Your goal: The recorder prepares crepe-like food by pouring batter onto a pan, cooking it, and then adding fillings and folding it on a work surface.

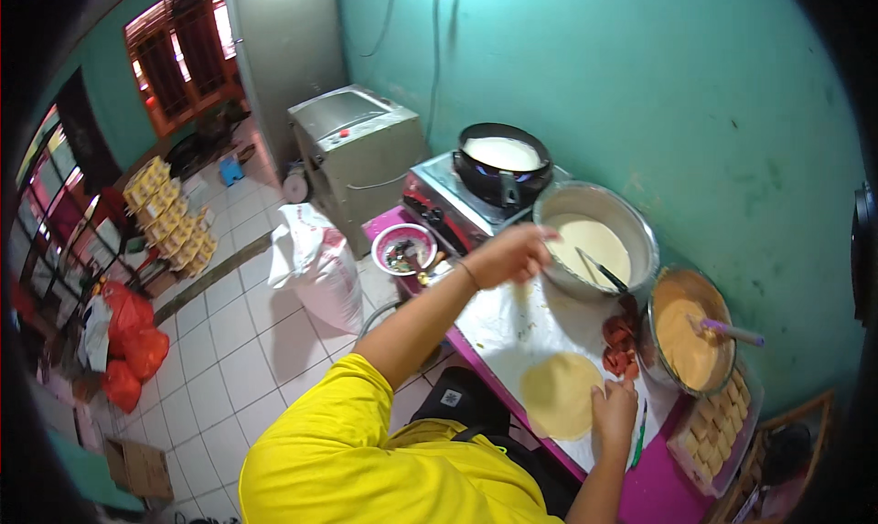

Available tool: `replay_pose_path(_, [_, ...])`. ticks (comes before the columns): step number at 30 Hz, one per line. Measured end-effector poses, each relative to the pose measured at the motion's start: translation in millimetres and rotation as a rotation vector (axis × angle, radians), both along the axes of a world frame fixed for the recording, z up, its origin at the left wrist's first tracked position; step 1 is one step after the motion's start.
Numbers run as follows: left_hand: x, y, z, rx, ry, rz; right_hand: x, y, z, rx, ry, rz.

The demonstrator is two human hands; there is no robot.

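My left hand [514, 255] is raised over the work surface, beside the large metal pot [651, 250] of pale batter. Its fingers reach toward the rim, slightly smeared by motion, and nothing shows in them. A dark-handled ladle [602, 270] rests in the batter. A round, thin yellow crepe [558, 398] lies flat on the white sheet [498, 327]. At its right edge is my right hand [617, 409], thumb by the crepe and fingertips at the reddish-brown slices [618, 341]. The hand's fingers look spread, though its underside is hidden.
Behind stands a gas stove [439, 190] with a lit burner under a black pan [503, 172] of pale batter. To the right are a bowl of orange filling [686, 327], a tray of folded pieces [718, 428] and a green pen-like tool [640, 437]. A pink-rimmed bowl [403, 249] sits left.
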State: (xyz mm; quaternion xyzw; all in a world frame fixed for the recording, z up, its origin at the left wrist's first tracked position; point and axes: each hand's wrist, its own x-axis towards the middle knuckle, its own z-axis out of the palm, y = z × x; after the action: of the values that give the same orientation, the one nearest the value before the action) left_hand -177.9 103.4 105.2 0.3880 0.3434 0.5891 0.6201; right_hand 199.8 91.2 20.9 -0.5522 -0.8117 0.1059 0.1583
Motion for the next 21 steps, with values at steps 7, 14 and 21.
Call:
replay_pose_path(7, [120, -17, -62, 0.219, 1.177, -0.015, 2, 3, 1, -0.077, 0.233, 0.002])
replay_pose_path(14, [126, -19, -101, 0.741, 1.470, 0.091, 13, -26, 20, -0.449, 0.614, 0.105])
replay_pose_path(21, [105, -81, -42, 0.461, 0.954, -0.273, 19, -68, 46, -0.551, 0.839, 0.112])
